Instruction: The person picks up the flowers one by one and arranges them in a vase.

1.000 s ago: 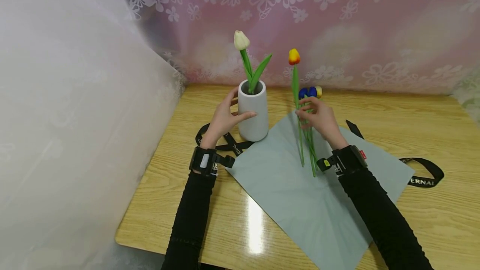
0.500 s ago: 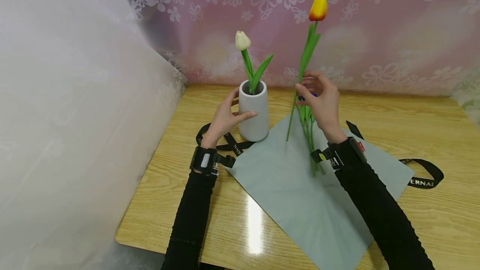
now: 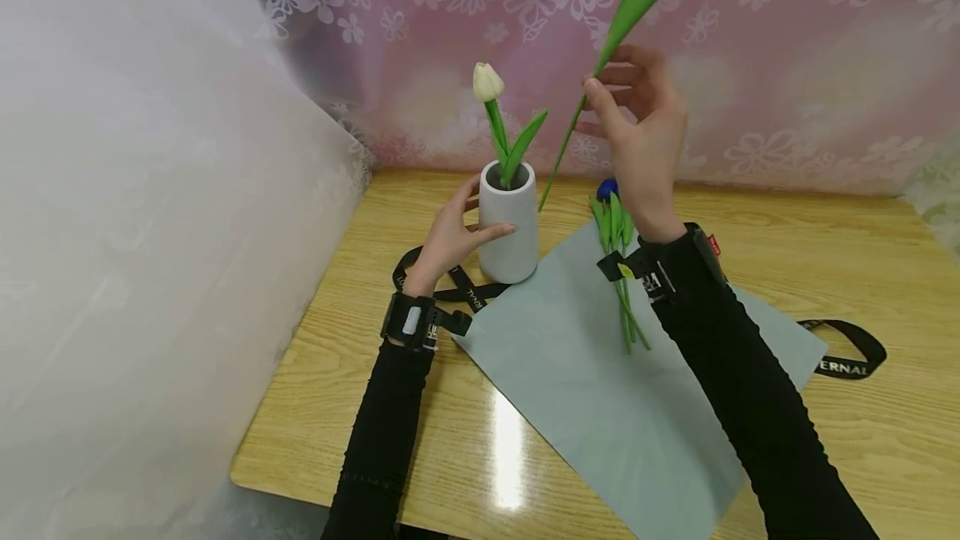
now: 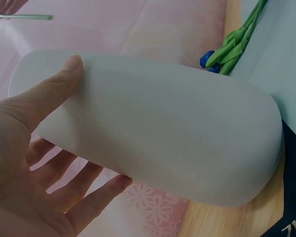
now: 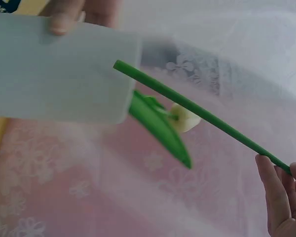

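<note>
My left hand point(image 3: 447, 236) holds a white vase point(image 3: 507, 232) upright, thumb across its front and fingers round the far side. A white tulip point(image 3: 487, 83) with green leaves stands in the vase. My right hand point(image 3: 648, 144) pinches another tulip point(image 3: 643, 0) by its green stem between thumb and fingertips, raised above the table. Its bloom lies beyond the top of the head view. The stem slants down to the left, and its lower end overlaps the side of the vase's mouth. In the right wrist view this bare stem point(image 5: 197, 109) crosses in front of the vase.
Several tulips point(image 3: 622, 298), one showing a blue bloom, lie on grey-blue wrapping paper point(image 3: 600, 407). Black lettered ribbon point(image 3: 468, 290) lies beside the vase, with another loop point(image 3: 862, 348) at the right. A patterned pink curtain point(image 3: 420, 65) hangs behind the wooden table point(image 3: 322, 407).
My right hand has lifted the yellow-and-red tulip up from the bunch; its bloom has left the top of the view and its stem end has swung left towards the vase. My left hand stays put.
</note>
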`<act>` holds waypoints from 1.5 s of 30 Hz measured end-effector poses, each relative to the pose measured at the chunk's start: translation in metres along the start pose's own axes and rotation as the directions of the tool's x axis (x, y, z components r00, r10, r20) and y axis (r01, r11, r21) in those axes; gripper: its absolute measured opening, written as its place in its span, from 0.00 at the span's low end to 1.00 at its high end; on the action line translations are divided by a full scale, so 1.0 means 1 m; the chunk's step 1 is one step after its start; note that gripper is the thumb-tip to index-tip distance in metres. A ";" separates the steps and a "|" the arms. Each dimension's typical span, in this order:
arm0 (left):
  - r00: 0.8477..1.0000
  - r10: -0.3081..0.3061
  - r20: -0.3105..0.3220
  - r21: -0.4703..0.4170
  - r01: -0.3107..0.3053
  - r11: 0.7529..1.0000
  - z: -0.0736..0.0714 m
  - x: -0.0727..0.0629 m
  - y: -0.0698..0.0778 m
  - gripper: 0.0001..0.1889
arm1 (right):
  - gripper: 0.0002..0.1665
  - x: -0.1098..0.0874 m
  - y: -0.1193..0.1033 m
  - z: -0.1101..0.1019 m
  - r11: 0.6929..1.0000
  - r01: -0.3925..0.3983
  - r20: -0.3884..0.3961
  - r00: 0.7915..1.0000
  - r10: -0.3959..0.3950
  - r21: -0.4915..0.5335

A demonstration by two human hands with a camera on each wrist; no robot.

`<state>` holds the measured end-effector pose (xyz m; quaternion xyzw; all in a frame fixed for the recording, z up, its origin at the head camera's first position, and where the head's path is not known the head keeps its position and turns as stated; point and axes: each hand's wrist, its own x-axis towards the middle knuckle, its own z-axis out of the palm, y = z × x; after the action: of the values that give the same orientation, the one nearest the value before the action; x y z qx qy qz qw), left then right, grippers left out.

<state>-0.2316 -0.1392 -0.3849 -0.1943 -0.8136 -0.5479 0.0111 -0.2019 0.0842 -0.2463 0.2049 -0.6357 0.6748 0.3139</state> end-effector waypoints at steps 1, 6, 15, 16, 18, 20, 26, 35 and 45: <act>1.000 0.002 0.001 0.002 -0.002 1.000 0.000 0.000 0.000 0.45 | 0.17 0.004 0.001 0.002 0.999 0.034 -0.007 0.999 -0.034 -0.005; 1.000 0.006 0.002 0.002 -0.006 1.000 0.000 0.000 0.001 0.46 | 0.17 0.017 0.005 0.013 0.991 0.135 -0.041 0.990 -0.134 -0.002; 1.000 0.001 -0.001 0.002 -0.001 1.000 0.001 0.001 0.000 0.45 | 0.17 0.018 0.026 0.022 0.997 0.080 -0.028 0.996 -0.079 0.009; 1.000 0.001 -0.002 0.004 -0.001 1.000 0.001 0.001 0.000 0.45 | 0.17 0.016 0.030 0.023 0.999 0.054 -0.020 0.998 -0.054 -0.001; 1.000 0.004 -0.003 0.002 -0.004 1.000 0.001 0.001 0.000 0.45 | 0.17 0.012 0.038 0.024 0.999 0.023 -0.006 1.000 -0.023 -0.036; 1.000 0.005 -0.004 0.000 -0.005 1.000 0.001 0.001 0.001 0.45 | 0.17 0.007 0.045 0.024 0.996 0.019 0.009 1.000 -0.018 -0.086; 1.000 0.010 -0.001 -0.019 -0.010 1.000 0.001 0.000 0.001 0.45 | 0.18 -0.007 0.063 0.026 0.977 -0.011 0.049 0.999 0.022 -0.211; 1.000 0.011 -0.004 0.003 -0.011 1.000 0.003 0.002 -0.001 0.45 | 0.17 -0.022 0.080 0.023 0.937 -0.065 0.089 0.991 0.101 -0.342; 1.000 0.005 -0.006 0.007 -0.005 1.000 0.003 0.002 0.000 0.45 | 0.20 -0.032 0.087 0.018 0.870 -0.110 0.151 0.967 0.206 -0.480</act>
<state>-0.2329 -0.1357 -0.3858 -0.1947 -0.8150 -0.5455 0.0154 -0.2405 0.0616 -0.3299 0.1360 -0.8222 0.5012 0.2331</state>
